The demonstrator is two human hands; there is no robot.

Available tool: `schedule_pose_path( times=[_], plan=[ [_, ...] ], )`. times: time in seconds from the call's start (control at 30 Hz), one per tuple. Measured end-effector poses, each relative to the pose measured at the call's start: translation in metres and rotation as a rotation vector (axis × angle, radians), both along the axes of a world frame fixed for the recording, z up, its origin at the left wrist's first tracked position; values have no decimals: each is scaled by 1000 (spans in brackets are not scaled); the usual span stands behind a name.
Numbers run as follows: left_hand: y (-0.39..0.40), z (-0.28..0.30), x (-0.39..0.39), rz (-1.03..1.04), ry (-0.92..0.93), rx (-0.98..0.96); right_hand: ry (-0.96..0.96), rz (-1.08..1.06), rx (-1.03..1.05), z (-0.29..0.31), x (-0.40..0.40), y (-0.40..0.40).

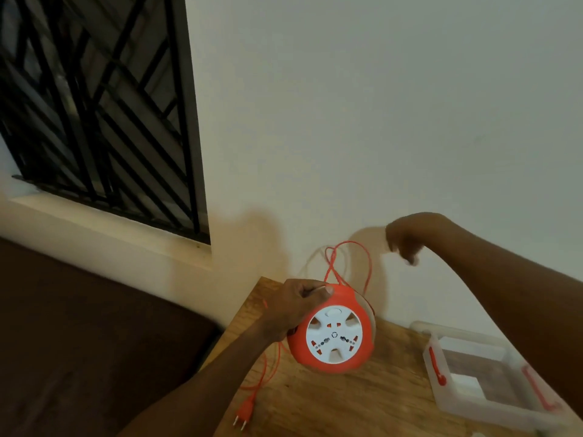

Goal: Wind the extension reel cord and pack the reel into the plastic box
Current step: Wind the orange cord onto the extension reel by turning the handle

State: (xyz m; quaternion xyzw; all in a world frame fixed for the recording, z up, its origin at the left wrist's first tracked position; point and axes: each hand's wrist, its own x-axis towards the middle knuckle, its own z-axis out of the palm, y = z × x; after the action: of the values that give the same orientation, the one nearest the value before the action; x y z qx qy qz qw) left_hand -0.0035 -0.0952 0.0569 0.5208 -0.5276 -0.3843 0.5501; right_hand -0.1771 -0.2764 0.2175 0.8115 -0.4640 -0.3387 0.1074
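Note:
My left hand (295, 302) grips the top left rim of the orange extension reel (334, 334), holding it above the wooden table (331, 402) with its white socket face toward me. A loop of orange cord (350, 263) rises from the reel's top. My right hand (407, 238) is raised to the upper right of the reel, fingers curled and blurred; whether it pinches the cord I cannot make out. More cord hangs below the reel to the orange plug (244, 413) lying on the table. The clear plastic box (485, 376) with red latches sits open at the right.
The table stands against a pale wall (378, 121). A dark barred window (101, 105) is at the upper left, with a dark brown surface (79, 342) below it, left of the table.

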Motion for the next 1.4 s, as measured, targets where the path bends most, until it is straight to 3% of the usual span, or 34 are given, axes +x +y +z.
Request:
schedule_pose_path(
  times=[0.07, 0.1, 0.13, 0.23, 0.33, 0.43, 0.5, 0.6, 0.67, 0.83, 1.0, 1.1, 1.17, 1.3, 1.4],
  plan=[
    [0, -2, -1, -14, -30, -2, -502, -69, 282, -6, 25, 16],
    [-1, -2, -2, -28, -36, 15, -634, -84, 394, -10, 37, 26],
    [-2, -3, -3, -49, -48, 31, -631, -71, 460, -15, 48, 37],
    [-2, -6, -3, -125, -157, 68, -260, 57, 409, -41, 76, 56],
    [1, -10, -7, -167, -231, 41, 142, 303, 4, -61, 82, 66],
    [6, -12, -11, -180, -197, 47, 86, 472, -235, -68, 82, 67],
    [11, -14, -11, -200, -158, 33, -224, 345, -169, -57, 87, 57],
    [17, -21, -13, -235, -164, 66, -954, -53, 7, -17, 86, 29],
    [21, -28, -14, -220, -172, 86, -1350, -224, 13, 11, 78, 9],
    [24, -35, -20, -260, -149, 87, -1866, -209, 27, 66, 75, -12],
    [24, -34, -30, -276, -124, 103, -1579, -132, 218, 73, 83, -13],
    [25, -30, -37, -242, -114, 150, -963, -158, 341, 61, 88, 0],
    [23, -29, -38, -215, -130, 203, -678, -135, 309, 48, 91, 11],
    [22, -21, -36, -228, -39, 226, -545, 1, 341, 25, 91, 37],
    [18, -22, -37, -174, 23, 289, -453, 227, 180, 18, 75, 61]
  ],
)
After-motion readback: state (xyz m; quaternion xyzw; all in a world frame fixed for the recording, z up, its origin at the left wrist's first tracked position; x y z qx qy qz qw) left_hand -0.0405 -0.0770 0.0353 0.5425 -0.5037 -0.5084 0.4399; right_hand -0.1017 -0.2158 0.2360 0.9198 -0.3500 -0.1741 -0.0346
